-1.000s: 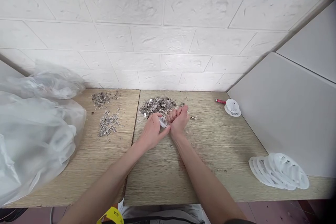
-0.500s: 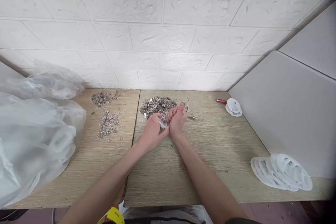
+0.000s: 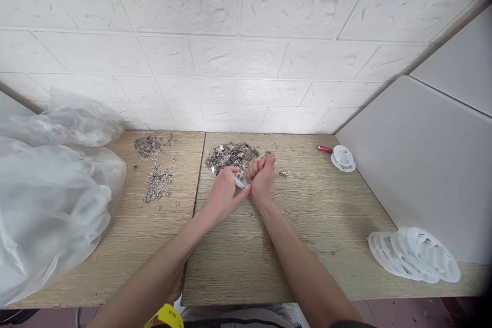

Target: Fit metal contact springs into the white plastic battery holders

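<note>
My left hand (image 3: 224,190) is closed on a white plastic disc (image 3: 241,180), thumb along its near edge and fingers at the far side. The disc is tilted, with compartments showing on it. My right hand (image 3: 263,176) presses against the disc's right side, its fingers curled in and thumb raised; whatever lies inside those fingers is hidden. Just beyond both hands lies a heap of small flat metal pieces (image 3: 230,156). One tiny metal part (image 3: 251,216) rests on the table by my right wrist.
Smaller piles of metal parts (image 3: 158,182) lie to the left. Clear plastic bags (image 3: 57,205) fill the left side. At right are overlapping white discs (image 3: 417,255), smaller round discs (image 3: 343,158) and a red object (image 3: 325,148). A white wall and side panel (image 3: 418,164) border the table.
My right hand has shifted slightly right and the disc shows a little more between the hands. My left hand keeps its grip on the disc.
</note>
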### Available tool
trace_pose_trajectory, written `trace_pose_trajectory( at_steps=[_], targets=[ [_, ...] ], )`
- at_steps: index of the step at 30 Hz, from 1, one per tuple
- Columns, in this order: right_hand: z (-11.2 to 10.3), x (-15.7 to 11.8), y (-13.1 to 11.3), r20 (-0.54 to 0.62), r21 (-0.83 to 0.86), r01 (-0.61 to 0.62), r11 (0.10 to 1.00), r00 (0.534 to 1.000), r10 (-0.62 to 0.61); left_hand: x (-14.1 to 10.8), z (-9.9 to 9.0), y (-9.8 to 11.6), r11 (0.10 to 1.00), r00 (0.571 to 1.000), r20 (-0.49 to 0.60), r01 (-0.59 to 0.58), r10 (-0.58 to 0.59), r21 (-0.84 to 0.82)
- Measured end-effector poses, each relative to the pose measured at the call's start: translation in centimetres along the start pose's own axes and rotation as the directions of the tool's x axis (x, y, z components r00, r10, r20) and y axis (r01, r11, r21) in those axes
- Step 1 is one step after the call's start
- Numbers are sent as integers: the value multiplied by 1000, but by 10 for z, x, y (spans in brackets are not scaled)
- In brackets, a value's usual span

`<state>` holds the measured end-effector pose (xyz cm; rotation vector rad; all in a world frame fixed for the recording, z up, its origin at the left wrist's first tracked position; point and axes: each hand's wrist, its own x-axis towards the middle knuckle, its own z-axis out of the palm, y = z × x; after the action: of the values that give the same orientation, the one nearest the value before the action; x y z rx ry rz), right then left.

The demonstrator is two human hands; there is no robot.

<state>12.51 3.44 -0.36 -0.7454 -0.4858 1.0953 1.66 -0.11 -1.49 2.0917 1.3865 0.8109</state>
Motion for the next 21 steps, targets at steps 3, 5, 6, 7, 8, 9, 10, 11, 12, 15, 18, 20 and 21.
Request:
trace_pose_trajectory(
  at_steps=[3,5,6,7,8,9,10,11,12,15,18,20,21],
  targets=[
    [0,1,0,17,-19,-8,1000,1000,9,0,2,-2,1000,1000,-11,-8,8,9],
    [-1,2,0,25,-15,-12,1000,1000,12,0,3,-3,1000,999,-27,-18,18,11],
    [-1,2,0,24,-7,-15,1000,1000,15,0,3,-3,1000,999,-31,-22,22,10],
    [-1,2,0,24,1,-20,1000,1000,20,0,3,-3,1000,999,-32,-26,26,10],
    [-1,2,0,23,5,-24,1000,999,24,0,3,-3,1000,999,-32,-29,29,11],
    [-1,2,0,22,5,-27,1000,999,27,0,3,-3,999,999,-34,-29,30,13],
    [-1,2,0,22,-2,-28,1000,999,28,0,3,-3,1000,999,-35,-27,28,14],
    [-1,2,0,23,-12,-28,1000,999,28,0,3,-2,1000,999,-36,-24,24,16],
    [-1,1,-1,25,-23,-27,999,999,28,0,3,-2,1000,999,-37,-20,20,17],
    [-2,1,-1,30,-42,-28,999,999,30,0,2,0,1000,1000,-28,-5,6,12],
    [-2,2,-1,32,-48,-35,998,999,36,0,2,0,1000,1000,-18,5,-5,11],
    [-2,2,0,39,-60,-29,998,999,32,-1,2,0,1000,1000,-16,1,-1,16],
    [-2,2,1,43,-68,-24,997,999,27,-1,2,0,1000,1000,-14,-1,1,19]
  ],
)
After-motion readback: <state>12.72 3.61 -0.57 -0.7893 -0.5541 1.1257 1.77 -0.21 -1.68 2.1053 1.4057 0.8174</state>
